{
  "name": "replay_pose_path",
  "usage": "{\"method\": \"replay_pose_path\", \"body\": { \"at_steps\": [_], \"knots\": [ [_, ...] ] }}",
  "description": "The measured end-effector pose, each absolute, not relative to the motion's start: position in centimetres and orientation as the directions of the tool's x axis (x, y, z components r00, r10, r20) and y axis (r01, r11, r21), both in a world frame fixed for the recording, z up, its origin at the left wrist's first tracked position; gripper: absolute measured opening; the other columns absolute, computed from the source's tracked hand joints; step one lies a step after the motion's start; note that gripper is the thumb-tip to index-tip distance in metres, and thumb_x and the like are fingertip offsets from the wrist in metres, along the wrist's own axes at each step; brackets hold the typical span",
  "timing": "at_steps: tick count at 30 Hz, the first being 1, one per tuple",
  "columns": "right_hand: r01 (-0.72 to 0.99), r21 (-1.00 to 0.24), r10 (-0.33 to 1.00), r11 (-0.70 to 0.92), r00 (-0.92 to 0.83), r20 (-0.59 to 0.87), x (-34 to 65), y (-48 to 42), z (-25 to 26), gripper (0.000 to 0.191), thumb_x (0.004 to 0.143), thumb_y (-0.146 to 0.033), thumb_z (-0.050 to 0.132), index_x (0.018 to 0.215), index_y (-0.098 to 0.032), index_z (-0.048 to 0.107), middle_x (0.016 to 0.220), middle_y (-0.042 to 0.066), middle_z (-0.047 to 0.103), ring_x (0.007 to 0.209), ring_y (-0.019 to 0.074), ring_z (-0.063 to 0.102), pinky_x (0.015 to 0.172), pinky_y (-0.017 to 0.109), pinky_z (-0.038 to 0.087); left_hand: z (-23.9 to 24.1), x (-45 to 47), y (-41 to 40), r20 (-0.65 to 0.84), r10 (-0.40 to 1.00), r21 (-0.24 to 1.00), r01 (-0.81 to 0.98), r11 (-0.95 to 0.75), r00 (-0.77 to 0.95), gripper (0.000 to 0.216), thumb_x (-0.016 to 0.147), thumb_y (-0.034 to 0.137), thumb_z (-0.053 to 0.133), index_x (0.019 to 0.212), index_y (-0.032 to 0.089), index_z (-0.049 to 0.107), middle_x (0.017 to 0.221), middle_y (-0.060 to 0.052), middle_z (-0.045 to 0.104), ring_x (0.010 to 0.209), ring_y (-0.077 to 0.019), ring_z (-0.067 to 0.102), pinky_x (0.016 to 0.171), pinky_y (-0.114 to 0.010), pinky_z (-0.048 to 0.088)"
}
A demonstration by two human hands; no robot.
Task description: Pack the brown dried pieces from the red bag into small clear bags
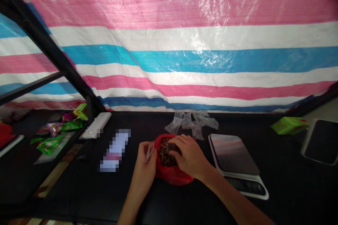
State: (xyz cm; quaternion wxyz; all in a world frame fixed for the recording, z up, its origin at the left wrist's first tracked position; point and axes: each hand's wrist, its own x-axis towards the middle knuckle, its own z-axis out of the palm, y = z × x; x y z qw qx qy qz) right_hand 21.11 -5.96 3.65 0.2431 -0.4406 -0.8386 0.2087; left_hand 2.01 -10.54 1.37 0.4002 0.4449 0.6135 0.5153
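Note:
A red plastic bag [173, 175] lies open on the black table, full of small dark brown pieces [165, 154]. My right hand [188, 156] reaches into the bag's mouth, fingers curled down among the pieces. My left hand [145, 160] is just left of the bag and pinches a small clear plastic pouch [149, 150], held upright.
Several empty clear pouches [191, 122] lie behind the bag. A digital kitchen scale [235, 161] sits to the right, with a green box [289, 125] and another scale [320, 141] beyond it. A white device [96, 125] and green packets [51, 143] lie at the left. A striped tarp hangs behind.

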Motion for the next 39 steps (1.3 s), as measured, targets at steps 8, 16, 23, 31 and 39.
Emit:
{"method": "replay_pose_path", "body": {
  "at_steps": [8,16,23,31,39],
  "knots": [
    [0.447,-0.797,0.896,0.407,-0.365,0.253,23.2,-4.3,4.5,0.024,0.090,-0.022,0.067,0.114,-0.024,0.067,0.112,0.004,0.072,0.105,0.0219,0.065,0.095,0.036,0.047,5.8,0.3,-6.2,0.234,0.972,0.857,0.478,-0.195,-0.024,0.037,0.098,0.035,0.053,0.134,0.026,0.050,0.112,-0.006,0.068,0.100,-0.0205,0.068,0.091,-0.035,0.052],
    [0.343,-0.795,0.856,0.501,-0.328,0.398,24.3,-3.9,5.2,0.024,0.095,-0.034,0.064,0.116,-0.023,0.064,0.109,0.006,0.071,0.099,0.0215,0.065,0.091,0.034,0.051,4.1,2.1,-5.1,0.247,0.928,0.746,0.557,-0.366,0.279,0.029,0.092,0.031,0.063,0.119,0.022,0.059,0.113,-0.008,0.067,0.100,-0.0225,0.063,0.092,-0.036,0.048],
    [0.384,-0.707,0.791,0.594,-0.439,0.426,23.2,-4.8,5.2,0.025,0.094,-0.028,0.067,0.118,-0.026,0.061,0.116,0.006,0.064,0.108,0.0208,0.063,0.097,0.034,0.051,2.8,2.4,-5.4,0.300,0.909,0.674,0.610,-0.417,0.289,0.015,0.089,0.025,0.067,0.103,0.023,0.063,0.101,-0.003,0.069,0.093,-0.0211,0.061,0.085,-0.034,0.043],
    [0.424,-0.487,0.643,0.764,-0.568,0.514,23.0,-5.0,3.6,0.051,0.097,-0.004,0.043,0.141,-0.028,0.053,0.139,0.009,0.054,0.132,0.0203,0.053,0.110,0.037,0.048,2.4,3.1,-5.6,0.340,0.911,0.703,0.579,-0.412,0.235,0.043,0.086,0.023,0.069,0.127,0.024,0.056,0.120,-0.006,0.067,0.107,-0.0240,0.061,0.095,-0.037,0.046],
    [0.533,-0.406,0.667,0.742,-0.531,0.522,23.1,-4.9,4.3,0.038,0.098,-0.028,0.062,0.136,-0.028,0.058,0.121,0.009,0.067,0.113,0.0247,0.063,0.101,0.044,0.054,2.0,2.6,-5.6,0.392,0.895,0.658,0.615,-0.434,0.212,0.039,0.082,0.019,0.071,0.119,0.024,0.062,0.117,-0.006,0.070,0.109,-0.0257,0.063,0.097,-0.040,0.046]
  ]
}}
